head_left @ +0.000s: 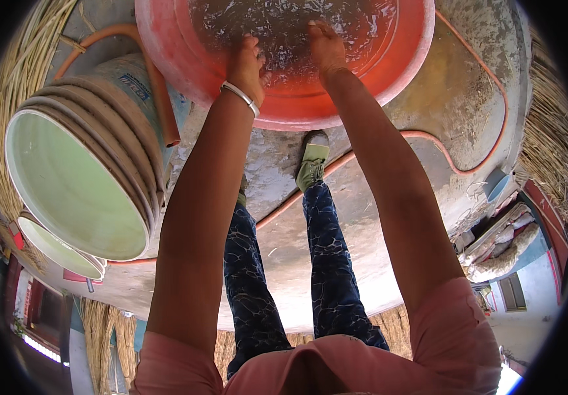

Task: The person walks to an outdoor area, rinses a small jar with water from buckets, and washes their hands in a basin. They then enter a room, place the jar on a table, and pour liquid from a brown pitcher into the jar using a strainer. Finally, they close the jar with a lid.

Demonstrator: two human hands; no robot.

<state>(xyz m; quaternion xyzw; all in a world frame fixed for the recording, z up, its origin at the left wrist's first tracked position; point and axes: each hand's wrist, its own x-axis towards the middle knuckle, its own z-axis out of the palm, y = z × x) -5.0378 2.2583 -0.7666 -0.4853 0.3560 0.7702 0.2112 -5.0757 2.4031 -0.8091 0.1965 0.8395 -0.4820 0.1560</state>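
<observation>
A large red basin holds murky, rippling water with a broken, glinting surface. Both of my hands reach over its near rim to the water. My left hand, with a silver bangle at the wrist, has its fingers loosely bent and apart at the water's edge. My right hand is at the water to the right, its fingers slightly bent and pointing inward. Nothing shows in either hand. Anything below the murky surface is hidden.
Stacked large buckets lie tilted at the left, beside a thick orange-brown pipe. An orange hose winds across the wet concrete floor. Bundled dry stalks line the left edge. A small blue bucket stands right.
</observation>
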